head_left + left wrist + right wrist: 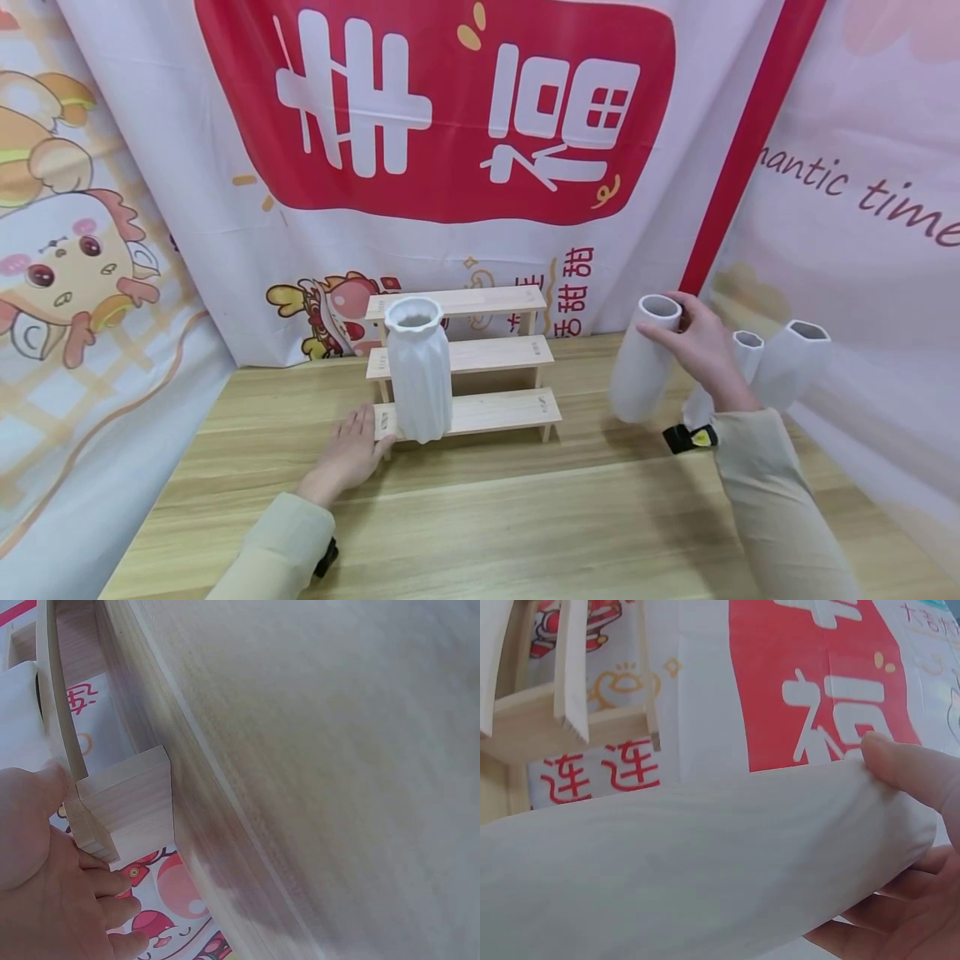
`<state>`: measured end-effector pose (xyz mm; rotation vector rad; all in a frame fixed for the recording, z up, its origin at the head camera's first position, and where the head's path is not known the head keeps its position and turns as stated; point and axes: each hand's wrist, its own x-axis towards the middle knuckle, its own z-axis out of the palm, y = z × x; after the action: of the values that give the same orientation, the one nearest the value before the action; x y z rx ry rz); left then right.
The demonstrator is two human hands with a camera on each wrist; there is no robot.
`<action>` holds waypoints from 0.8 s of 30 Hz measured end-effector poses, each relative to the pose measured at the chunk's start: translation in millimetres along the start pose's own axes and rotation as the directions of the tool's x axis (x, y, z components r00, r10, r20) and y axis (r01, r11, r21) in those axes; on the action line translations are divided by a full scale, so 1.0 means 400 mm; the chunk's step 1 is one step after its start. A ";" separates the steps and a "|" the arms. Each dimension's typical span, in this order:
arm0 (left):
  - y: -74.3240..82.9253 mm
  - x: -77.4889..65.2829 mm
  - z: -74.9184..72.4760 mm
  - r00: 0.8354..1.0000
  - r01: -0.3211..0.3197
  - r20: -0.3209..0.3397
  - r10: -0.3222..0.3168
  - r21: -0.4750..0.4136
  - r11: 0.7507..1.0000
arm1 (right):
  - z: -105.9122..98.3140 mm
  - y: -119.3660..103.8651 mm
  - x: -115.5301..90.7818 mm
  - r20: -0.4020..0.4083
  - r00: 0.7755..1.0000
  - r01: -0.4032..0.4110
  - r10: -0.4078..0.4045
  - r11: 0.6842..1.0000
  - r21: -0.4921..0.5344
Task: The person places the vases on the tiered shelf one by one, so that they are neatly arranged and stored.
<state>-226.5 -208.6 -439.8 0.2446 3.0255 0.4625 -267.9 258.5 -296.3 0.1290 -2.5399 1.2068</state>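
Bright, diffuse light is washing over the head view, while soft shadows are spreading across the wooden table (pixel 525 533) beside the right sleeve (pixel 772 500). In the dimmer, hazier left wrist view, lens distortion is bowing the wooden stand (pixel 66 746); in the right wrist view, grey shading is dulling the white vase (pixel 667 862).

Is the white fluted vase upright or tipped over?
Upright: the white fluted vase stands on the lowest pale wooden step, its wavy rim facing up.

The sleeves (pixel 776 496) are pale beige, the wrist gear (pixel 678 440) black with some yellow.
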 end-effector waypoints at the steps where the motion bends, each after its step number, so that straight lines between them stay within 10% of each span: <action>1: 0.000 0.000 0.000 1.000 0.001 0.001 -0.001 0.000 1.000 | 0.003 -0.006 0.002 -0.005 1.000 0.011 -0.011 1.000 0.003; 24: -0.003 0.002 0.000 1.000 0.007 0.010 -0.007 -0.004 1.000 | 0.100 -0.114 0.019 0.093 0.987 0.106 -0.129 0.971 0.215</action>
<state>-227.3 -209.6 -440.2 0.2350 3.0147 0.4654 -275.1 199.1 -284.0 0.3977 -2.4464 1.4523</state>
